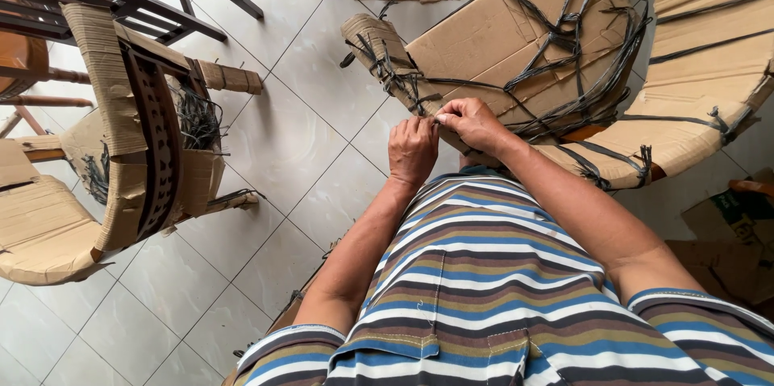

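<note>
Both hands, left hand (413, 152) and right hand (472, 122), pinch black plastic strapping (564, 39) on a brown cardboard-wrapped chair (500, 31); another wrapped chair (121, 152) stands left.

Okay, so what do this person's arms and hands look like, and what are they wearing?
Both arms are bare from the short sleeves down. The left hand and right hand are ungloved, with no rings, watch or bracelet visible. The shirt is short-sleeved with horizontal stripes in blue, white, brown and olive, and has a chest pocket; the sleeve cuffs carry the same stripes.
</note>
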